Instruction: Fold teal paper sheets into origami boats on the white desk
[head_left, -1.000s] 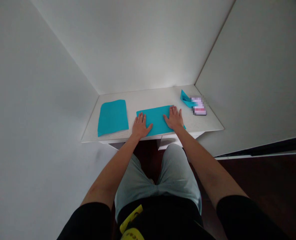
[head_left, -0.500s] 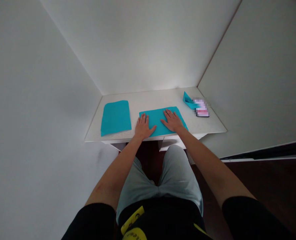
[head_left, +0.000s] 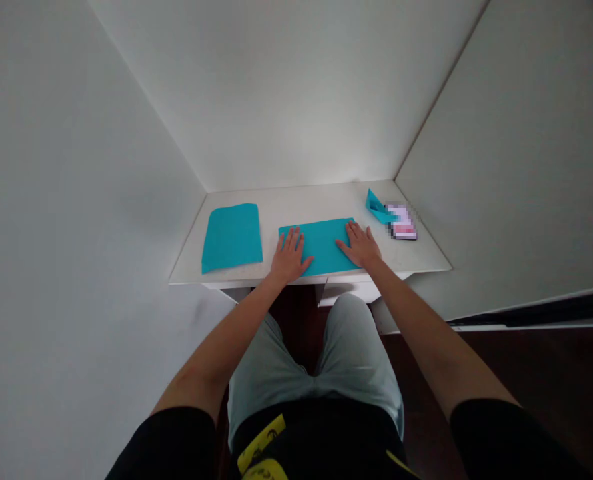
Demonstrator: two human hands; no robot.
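Note:
In front of me a sheet of turquoise paper [head_left: 322, 248] lies flat near the front edge of a white desk [head_left: 301, 200]. On its left end rests my left hand [head_left: 289, 257], palm down with fingers spread. My right hand [head_left: 361, 245] lies flat across the right end, its thumb pointing inward and its fingers covering that edge. Neither hand grips anything. A second turquoise sheet [head_left: 233, 237] lies by itself on the left part of the desk.
At the desk's right side sits a folded turquoise paper boat [head_left: 377, 208], against a phone-like object [head_left: 403, 223] with a blurred screen. Walls enclose the desk at the back, left and right. A white drawer [head_left: 349, 290] is under the front edge, above my knees.
My right hand has slid to the right, from the inner part of the sheet to its right edge. My left hand stays nearly in place, and the view has shifted slightly.

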